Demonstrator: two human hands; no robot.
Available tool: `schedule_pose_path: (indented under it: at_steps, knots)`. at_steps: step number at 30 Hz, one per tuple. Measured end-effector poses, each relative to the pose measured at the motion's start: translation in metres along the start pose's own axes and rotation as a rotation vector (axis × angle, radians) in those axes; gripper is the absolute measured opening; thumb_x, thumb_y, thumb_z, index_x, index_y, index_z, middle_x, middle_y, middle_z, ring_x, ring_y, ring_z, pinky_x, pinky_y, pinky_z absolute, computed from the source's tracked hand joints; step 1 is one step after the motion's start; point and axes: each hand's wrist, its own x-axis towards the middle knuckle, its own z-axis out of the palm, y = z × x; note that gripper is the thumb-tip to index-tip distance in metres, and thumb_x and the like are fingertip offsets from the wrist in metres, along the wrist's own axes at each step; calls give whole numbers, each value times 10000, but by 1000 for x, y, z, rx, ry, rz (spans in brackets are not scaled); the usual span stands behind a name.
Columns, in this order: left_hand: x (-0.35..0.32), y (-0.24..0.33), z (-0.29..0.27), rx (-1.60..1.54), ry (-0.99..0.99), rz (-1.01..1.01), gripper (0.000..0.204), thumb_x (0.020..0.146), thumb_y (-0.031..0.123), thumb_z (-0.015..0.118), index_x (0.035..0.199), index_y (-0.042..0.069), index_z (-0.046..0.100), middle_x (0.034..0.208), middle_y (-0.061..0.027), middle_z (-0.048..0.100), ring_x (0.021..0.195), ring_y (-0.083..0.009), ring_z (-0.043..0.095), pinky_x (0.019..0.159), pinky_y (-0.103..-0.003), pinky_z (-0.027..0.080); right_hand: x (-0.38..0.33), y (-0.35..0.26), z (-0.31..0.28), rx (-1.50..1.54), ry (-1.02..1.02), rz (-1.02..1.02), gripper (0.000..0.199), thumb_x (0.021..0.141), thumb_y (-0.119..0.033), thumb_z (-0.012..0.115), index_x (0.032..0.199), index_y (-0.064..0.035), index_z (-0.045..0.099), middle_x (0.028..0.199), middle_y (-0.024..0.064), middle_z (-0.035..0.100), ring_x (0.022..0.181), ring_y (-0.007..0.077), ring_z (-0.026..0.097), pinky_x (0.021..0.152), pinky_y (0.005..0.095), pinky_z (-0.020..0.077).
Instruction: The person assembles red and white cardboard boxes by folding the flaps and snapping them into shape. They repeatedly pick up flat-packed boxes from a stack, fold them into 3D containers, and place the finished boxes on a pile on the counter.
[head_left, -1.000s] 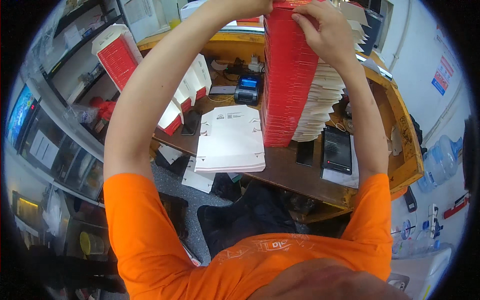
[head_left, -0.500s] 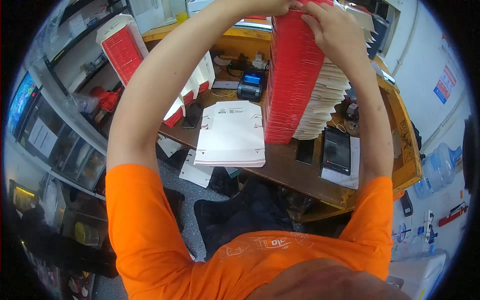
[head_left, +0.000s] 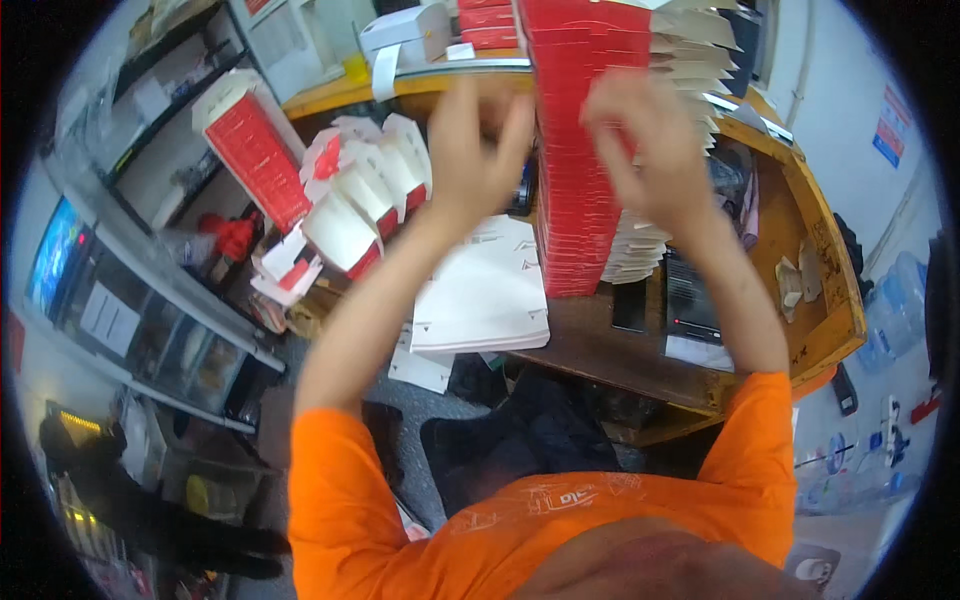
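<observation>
Wooden desktop [head_left: 600, 345] bears a red carton stack [head_left: 566, 160]. I see the left hand [head_left: 475, 160] and right hand [head_left: 657, 150] near it, fingers parted.

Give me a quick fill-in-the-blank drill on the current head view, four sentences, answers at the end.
1. The flat cardboard pile lies to the ____ of the tall carton stack.
2. The tall carton stack shows cream flaps on its right, while its left part is coloured ____.
3. The left hand has its fingers spread and holds ____.
4. The person's shirt is coloured ____.

Answers: left; red; nothing; orange.
</observation>
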Motion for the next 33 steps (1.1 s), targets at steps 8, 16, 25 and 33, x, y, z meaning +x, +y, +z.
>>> schedule_pose_path:
  at_steps: [8,16,25,33]
  knots:
    - [-289,-166,-55,416,-1345,-608,975,700,583,873,1483,117,525,1513,-307,445,1452,-474,377,1202,-508,336,-283,-151,77,1065,-1007,657,222,957,-139,667,1142,-16,669,1051,150,698,957,278,682,843,423,542]
    - [-222,-157,-49,245,-1468,-475,675,768,540,841,1232,60,745,1193,-208,727,1169,-356,659,1028,-425,492,-377,-240,86,1401,-1261,1041,437,1034,-333,630,1365,-48,610,1288,180,688,1184,288,655,1010,415,514]
    - [-243,-184,-51,241,-1238,-651,250,985,224,631,1035,-4,721,932,-241,733,909,-341,727,798,-432,527,-357,-189,98,1195,-1030,1055,328,1019,-259,652,1274,-52,667,1183,158,732,1035,247,723,891,375,567]
    - [-277,-192,-41,338,-973,-628,370,1030,321,612,924,-26,681,753,-252,666,711,-349,685,664,-438,507,-347,-198,82,1276,-919,1186,279,1015,-191,639,1248,-38,654,1183,150,701,1068,268,685,920,409,538]
